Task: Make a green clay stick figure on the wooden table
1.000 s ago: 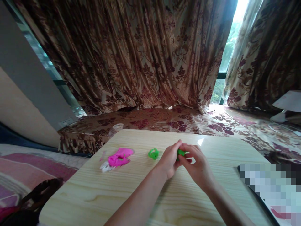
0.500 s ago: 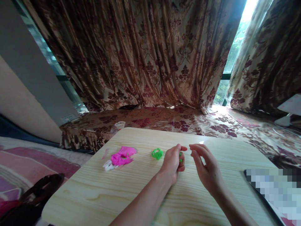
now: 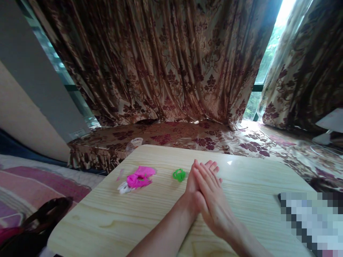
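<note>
My left hand (image 3: 191, 185) lies palm up, with its fingers stretched out beyond the other hand. My right hand (image 3: 214, 205) is laid flat across it, palm to palm, fingers straight. The small green modelling clay bits seen in my left palm half a second ago are hidden between the palms. To the left of my hands, a lump of green modelling clay (image 3: 179, 175) with a loop at one side rests on the table. Farther left is a torn, flattened piece of pink modelling clay (image 3: 140, 182), touching a white piece (image 3: 124, 188).
The pale wooden table (image 3: 112, 217) has rounded corners. A dark-edged flat object (image 3: 308, 221), blurred out, lies at the right. Behind the table are a clear plastic container (image 3: 134, 143) and patterned curtains (image 3: 171, 64). A white lamp (image 3: 331, 121) stands far right.
My right hand first drew away from the left, exposing green bits in the left palm. It has since come back and flattened over that palm. The clay on the table stays put.
</note>
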Available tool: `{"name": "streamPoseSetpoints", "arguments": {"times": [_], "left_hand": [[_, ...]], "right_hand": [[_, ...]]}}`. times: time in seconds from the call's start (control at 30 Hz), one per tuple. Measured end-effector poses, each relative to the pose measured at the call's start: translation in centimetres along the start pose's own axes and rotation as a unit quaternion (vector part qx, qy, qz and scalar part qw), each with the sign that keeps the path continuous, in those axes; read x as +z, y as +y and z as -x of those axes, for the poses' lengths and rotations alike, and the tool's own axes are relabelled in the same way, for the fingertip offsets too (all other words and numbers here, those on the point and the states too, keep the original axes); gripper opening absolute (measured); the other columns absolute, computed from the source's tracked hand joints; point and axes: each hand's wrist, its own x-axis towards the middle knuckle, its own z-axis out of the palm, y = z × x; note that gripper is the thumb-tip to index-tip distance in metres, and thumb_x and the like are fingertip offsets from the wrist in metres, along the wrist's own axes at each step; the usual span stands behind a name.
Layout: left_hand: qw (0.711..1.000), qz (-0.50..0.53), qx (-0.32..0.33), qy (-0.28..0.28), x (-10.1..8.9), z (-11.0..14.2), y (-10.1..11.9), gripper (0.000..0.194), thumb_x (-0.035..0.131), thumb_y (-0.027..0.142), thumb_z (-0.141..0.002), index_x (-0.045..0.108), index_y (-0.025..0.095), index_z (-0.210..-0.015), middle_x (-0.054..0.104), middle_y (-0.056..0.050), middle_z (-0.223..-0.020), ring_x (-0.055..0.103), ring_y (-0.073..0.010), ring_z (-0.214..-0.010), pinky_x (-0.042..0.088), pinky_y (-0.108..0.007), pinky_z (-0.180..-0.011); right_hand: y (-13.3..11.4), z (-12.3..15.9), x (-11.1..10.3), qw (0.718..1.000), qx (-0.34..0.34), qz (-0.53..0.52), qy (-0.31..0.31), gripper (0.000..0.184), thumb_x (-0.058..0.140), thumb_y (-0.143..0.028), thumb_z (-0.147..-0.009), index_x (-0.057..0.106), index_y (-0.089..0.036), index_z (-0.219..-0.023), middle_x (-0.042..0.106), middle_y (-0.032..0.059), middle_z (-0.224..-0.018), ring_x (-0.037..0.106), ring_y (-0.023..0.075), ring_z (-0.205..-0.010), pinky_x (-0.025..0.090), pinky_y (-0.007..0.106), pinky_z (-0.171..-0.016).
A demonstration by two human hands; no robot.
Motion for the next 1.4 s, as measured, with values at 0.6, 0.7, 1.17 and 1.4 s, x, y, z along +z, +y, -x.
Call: {"name": "streamPoseSetpoints", "arguments": {"times": [0.6, 0.7, 1.17, 1.4], "left_hand": [[0.999, -0.018, -0.032, -0.032, 1.0, 0.4, 0.1, 0.056, 0.037, 0.052, -0.082, 0.05, 0.013, -0.119, 0.046, -0.013, -0.13, 0.037, -0.0242, -0.124, 0.026, -0.039, -0.103], [1.0, -0.025, 0.013, 0.005, 0.2, 0.0, 0.6, 0.059, 0.034, 0.055, -0.081, 0.047, 0.013, -0.121, 0.043, -0.013, -0.133, 0.033, -0.0237, -0.126, 0.024, -0.041, -0.104], [0.999, -0.006, -0.023, -0.025, 0.8, 0.6, 0.1, 0.062, 0.035, 0.059, -0.079, 0.049, 0.014, -0.119, 0.046, -0.013, -0.13, 0.037, -0.0235, -0.124, 0.025, -0.04, -0.104], [0.999, -0.015, -0.029, -0.014, 0.9, 0.5, -0.2, 0.067, 0.035, 0.061, -0.078, 0.047, 0.011, -0.121, 0.048, -0.016, -0.127, 0.04, -0.0261, -0.121, 0.032, -0.042, -0.099]], "right_hand": [[1.6, 0.1, -1.2, 0.995, 0.073, 0.058, 0.033, 0.049, 0.028, -0.023, -0.09, 0.024, -0.013, -0.137, 0.021, 0.0072, -0.145, 0.013, 0.02, -0.133, 0.014, 0.047, -0.107], [0.4, 0.2, -0.8, 0.998, -0.009, 0.022, -0.049, 0.054, 0.037, -0.03, -0.087, 0.024, -0.014, -0.138, 0.019, 0.0052, -0.145, 0.013, 0.0202, -0.133, 0.015, 0.042, -0.109], [1.4, 0.2, -1.3, 0.998, 0.045, 0.034, -0.009, 0.049, 0.029, -0.027, -0.09, 0.025, -0.014, -0.137, 0.023, 0.0068, -0.144, 0.014, 0.0195, -0.133, 0.014, 0.046, -0.107], [0.9, 0.5, -1.5, 0.999, 0.005, 0.036, -0.026, 0.055, 0.034, -0.027, -0.087, 0.019, -0.014, -0.139, 0.019, 0.0068, -0.145, 0.012, 0.0221, -0.133, 0.012, 0.047, -0.108]]}}
